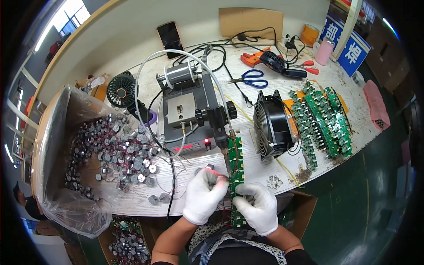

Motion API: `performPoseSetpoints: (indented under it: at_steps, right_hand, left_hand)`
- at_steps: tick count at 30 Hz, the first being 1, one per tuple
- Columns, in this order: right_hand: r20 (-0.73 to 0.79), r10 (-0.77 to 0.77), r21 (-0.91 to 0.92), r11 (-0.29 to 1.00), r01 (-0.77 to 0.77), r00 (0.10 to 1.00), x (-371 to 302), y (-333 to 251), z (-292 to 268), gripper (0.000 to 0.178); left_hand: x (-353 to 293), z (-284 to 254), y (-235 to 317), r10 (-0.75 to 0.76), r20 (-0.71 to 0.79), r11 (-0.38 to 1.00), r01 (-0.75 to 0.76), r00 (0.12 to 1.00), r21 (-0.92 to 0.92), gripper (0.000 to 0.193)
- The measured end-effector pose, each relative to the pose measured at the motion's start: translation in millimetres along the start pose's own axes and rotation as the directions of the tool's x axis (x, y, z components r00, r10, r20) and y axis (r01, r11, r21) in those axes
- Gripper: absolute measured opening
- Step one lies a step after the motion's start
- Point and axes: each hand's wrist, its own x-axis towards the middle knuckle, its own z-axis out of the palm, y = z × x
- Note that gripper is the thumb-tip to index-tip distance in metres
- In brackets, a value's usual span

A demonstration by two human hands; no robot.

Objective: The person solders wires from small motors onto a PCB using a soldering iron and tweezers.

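Note:
A long green circuit board strip (237, 176) runs from under the soldering machine's iron (224, 143) toward me, past the table's front edge. My left hand (205, 194), in a white glove, is closed in a pinch at the board's left side, close to the iron's tip. A small silver cylinder (210, 167) lies by its fingertips, with reddish colour on the glove there; what the pinch holds is mostly hidden. My right hand (257, 206), also gloved, grips the board's right edge with thumb and bent fingers.
Many silver cylinders with thin wires (126, 154) spread leftward into a plastic-lined box (51, 145). The soldering machine (183, 110) carries a solder spool (180, 76). A black fan (274, 126) stands right, before stacked green boards (324, 119). Blue-handled scissors (254, 79) and a phone (170, 39) lie behind.

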Motion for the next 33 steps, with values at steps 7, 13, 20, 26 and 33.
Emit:
performPoseSetpoints:
  at_steps: [7,13,20,26,33]
  right_hand:
    - [-0.022,-0.062,-0.011,0.998,0.062,0.998,2.1,-2.7,-1.4,0.024]
    - [-0.026,-0.083,0.003,0.997,0.083,0.996,4.2,-2.2,-0.9,0.024]
    - [-0.005,-0.013,0.009,1.0,0.013,1.0,1.3,0.9,0.5,0.023]
    - [0.015,0.018,0.015,1.0,-0.019,1.0,-0.5,0.5,0.4,0.024]
    - [0.012,-0.022,0.013,1.0,0.022,1.0,-1.9,1.1,-0.4,0.023]
  left_hand:
    - [0.1,1.6,7.0,0.025,0.012,1.0,-0.025,1.0,-0.006,0.01]
    - [0.9,2.4,8.8,0.048,0.01,0.999,-0.048,0.999,0.004,0.011]
    - [1.2,0.8,2.3,0.051,-0.013,0.997,-0.05,0.999,0.052,0.01]
    - [1.7,-1.8,2.2,0.047,-0.002,0.997,-0.047,0.999,0.068,0.011]
    - [4.6,-3.5,8.1,0.065,0.023,0.978,-0.069,0.998,0.198,0.014]
